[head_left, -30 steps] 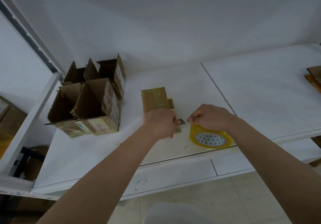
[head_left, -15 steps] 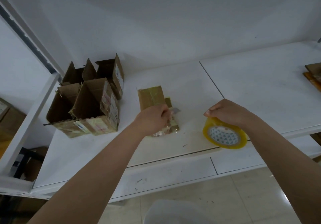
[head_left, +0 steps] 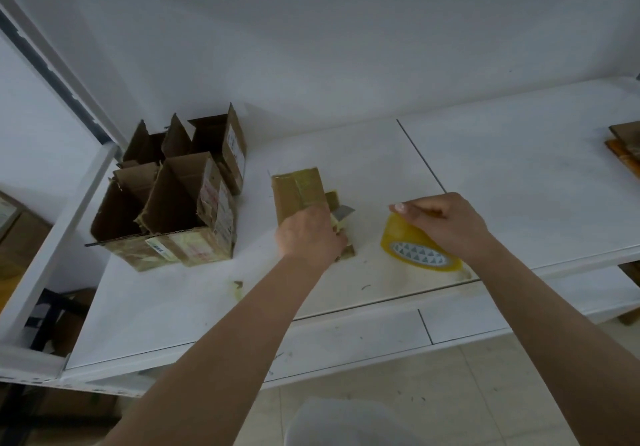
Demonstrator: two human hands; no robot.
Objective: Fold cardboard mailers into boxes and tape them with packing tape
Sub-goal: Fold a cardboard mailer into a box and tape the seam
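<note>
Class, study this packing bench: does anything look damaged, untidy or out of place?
Yes. The open brown cardboard boxes at the left have ragged, torn flap edges and peeling labels. Small scraps of tape and dark specks litter the white table near its front edge. Nothing looks spilled.

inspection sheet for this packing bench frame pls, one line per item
Surface: white tabletop, scuffed, small scraps near the front edge.
Job's things: taped brown cardboard box; yellow packing tape roll; grey blade beside the box.
Clutter: open brown cardboard boxes grouped far left; flat cardboard at right edge.
Hands: left hand on the box; right hand grips the roll.
Cables: nothing seen.
Surroundings: white wall, white shelf frame, tiled floor.
</note>
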